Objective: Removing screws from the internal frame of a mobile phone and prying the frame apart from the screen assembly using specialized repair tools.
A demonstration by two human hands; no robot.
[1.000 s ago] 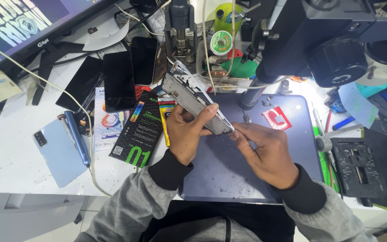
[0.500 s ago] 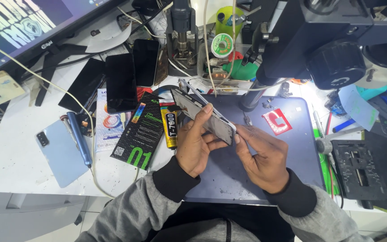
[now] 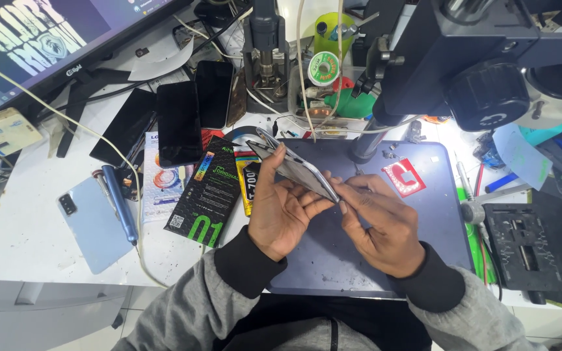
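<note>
My left hand (image 3: 284, 214) grips the phone (image 3: 294, 170) edge-on above the blue mat (image 3: 437, 221), fingers closed around its near end. My right hand (image 3: 385, 224) has shifted in from the mat's right side; its fingers now pinch the phone's lower corner. The phone is tilted steeper than a moment ago, so I judge the edge work has moved to that corner.

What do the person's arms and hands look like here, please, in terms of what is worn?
Both arms wear grey sweatshirt sleeves ending in black ribbed cuffs at the wrists. The left hand and right hand are bare: no gloves, and no rings or watch are visible.
</note>
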